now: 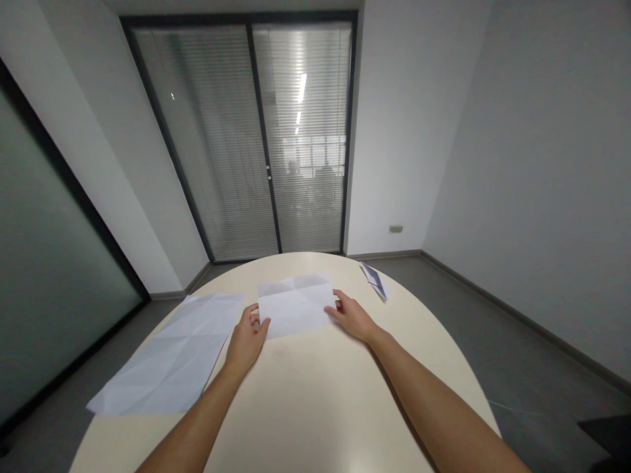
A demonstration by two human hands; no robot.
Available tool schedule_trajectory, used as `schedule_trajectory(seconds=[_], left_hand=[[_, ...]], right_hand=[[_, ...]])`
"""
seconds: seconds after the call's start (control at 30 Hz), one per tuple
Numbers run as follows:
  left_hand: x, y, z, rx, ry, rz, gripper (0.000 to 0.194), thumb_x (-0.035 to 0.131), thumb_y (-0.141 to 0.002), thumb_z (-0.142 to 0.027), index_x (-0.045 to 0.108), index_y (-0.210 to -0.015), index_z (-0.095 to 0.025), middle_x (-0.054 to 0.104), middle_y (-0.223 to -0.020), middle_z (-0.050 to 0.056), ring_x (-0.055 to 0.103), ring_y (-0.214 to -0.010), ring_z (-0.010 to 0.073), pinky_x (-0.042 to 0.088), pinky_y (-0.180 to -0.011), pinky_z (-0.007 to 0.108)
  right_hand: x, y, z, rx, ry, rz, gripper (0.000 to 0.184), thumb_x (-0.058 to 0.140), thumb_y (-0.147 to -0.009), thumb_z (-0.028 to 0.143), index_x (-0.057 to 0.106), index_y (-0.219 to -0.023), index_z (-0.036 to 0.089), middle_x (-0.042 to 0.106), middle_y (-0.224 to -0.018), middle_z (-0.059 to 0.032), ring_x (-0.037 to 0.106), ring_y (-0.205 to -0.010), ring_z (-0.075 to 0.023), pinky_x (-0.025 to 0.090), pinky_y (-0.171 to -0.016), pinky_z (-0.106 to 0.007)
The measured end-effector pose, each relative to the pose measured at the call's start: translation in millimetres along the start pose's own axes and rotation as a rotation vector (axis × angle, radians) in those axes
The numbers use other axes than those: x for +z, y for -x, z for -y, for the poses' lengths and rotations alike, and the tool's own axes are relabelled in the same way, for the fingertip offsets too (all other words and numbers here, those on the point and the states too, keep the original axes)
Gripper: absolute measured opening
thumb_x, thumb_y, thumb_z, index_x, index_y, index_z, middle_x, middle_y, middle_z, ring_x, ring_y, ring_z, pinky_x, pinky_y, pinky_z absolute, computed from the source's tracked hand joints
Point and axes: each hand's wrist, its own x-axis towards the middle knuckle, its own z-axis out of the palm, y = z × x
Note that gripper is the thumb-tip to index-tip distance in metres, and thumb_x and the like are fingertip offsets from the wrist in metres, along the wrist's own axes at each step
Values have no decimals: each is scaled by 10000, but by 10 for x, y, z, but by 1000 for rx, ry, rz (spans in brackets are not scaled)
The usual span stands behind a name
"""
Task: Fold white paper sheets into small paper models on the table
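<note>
Between my two hands is a white sheet of paper [296, 307] with crease lines, its far edge slightly uneven. My left hand [250, 335] pinches its left edge, thumb on top and fingers underneath. At the right edge my right hand [351, 315] grips the same sheet, thumb over it and fingers curled behind. A larger creased white sheet [172, 355] lies flat to the left, partly beside my left forearm. Beyond my right hand rests a small folded paper piece [376, 281], white with a dark grey part.
The cream round table [315, 414] carries all the papers, and its curved edge runs around the far side. Behind it stand a glass door with blinds [236, 144] and white walls [404, 131]. A dark object [608, 437] shows at the lower right.
</note>
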Motion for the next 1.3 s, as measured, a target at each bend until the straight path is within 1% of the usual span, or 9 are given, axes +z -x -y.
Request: schedule_trajectory(seconds=[0.2, 0.27, 0.33, 0.43, 0.53, 0.67, 0.83, 1.0, 1.3], left_hand=[[-31, 31, -62, 54, -279, 17, 546, 546, -887, -327, 414, -1392, -167, 710, -935, 56, 701, -855, 228, 545, -823, 381], [-30, 50, -62, 137, -380, 12, 609, 555, -880, -301, 390, -1442, -134, 698, -1142, 135, 672, -1067, 268, 513, -959, 435], [-24, 80, -68, 256, -481, 48, 643, 563, -879, -298, 391, -1473, -121, 556, -1416, 197, 527, -1319, 306, 418, -1100, 479], [-24, 139, -124, 349, -603, 230, 572, 536, -911, -317, 471, -1461, -174, 357, -1594, 155, 330, -1473, 317, 288, -1190, 523], [-45, 190, -230, 342, -669, 396, 486, 504, -945, -343, 544, -1419, -240, 415, -1571, 102, 345, -1470, 292, 238, -1209, 538], [-86, 220, -373, 363, -693, 442, 485, 529, -943, -372, 549, -1419, -278, 440, -1558, 80, 360, -1461, 293, 228, -1211, 544], [-132, 228, -487, 449, -630, 554, 485, 543, -952, -403, 516, -1435, -368, 418, -1575, 31, 322, -1479, 300, 238, -1204, 560], [-156, 229, -509, 498, -577, 585, 467, 557, -952, -401, 532, -1418, -389, 433, -1564, 22, 352, -1463, 299, 273, -1192, 560], [-121, 241, -451, 531, -548, 496, 442, 610, -911, -354, 610, -1351, -310, 521, -1497, 60, 429, -1412, 306, 321, -1172, 553]], right_hand=[[-18, 16, 68, -14, 109, -2, 509, 576, -922, 378, 504, -1382, 173, 725, -940, -69, 628, -770, -208, 455, -715, -307], [-29, 26, 104, -44, 125, 9, 519, 582, -918, 365, 509, -1398, 180, 725, -1041, -96, 641, -836, -227, 469, -758, -322], [-40, 35, 124, -81, 123, 29, 509, 577, -922, 363, 524, -1399, 193, 706, -1152, -111, 647, -929, -250, 480, -813, -340], [-54, 37, 118, -80, 181, 40, 529, 559, -934, 368, 508, -1428, 189, 686, -1210, -126, 639, -1020, -280, 482, -885, -373], [-60, 27, 124, -60, 359, -39, 631, 572, -919, 353, 420, -1494, 142, 646, -1264, -164, 586, -1139, -307, 452, -984, -425], [-17, 46, 297, -205, 499, -108, 584, 549, -938, 334, 446, -1475, 126, 482, -1479, -171, 401, -1373, -305, 326, -1147, -457], [198, 164, 610, -305, 437, 122, 553, 367, -1030, 468, 453, -1490, 174, 474, -1519, -125, 402, -1411, -281, 267, -1193, -466], [285, 206, 573, -185, 431, 351, 689, 212, -1025, 601, 354, -1552, 180, 314, -1611, -111, 241, -1500, -320, 190, -1213, -523], [71, 101, 324, 90, 548, 279, 774, 267, -993, 633, 272, -1578, 127, 182, -1648, -128, 106, -1532, -315, 105, -1225, -496]])
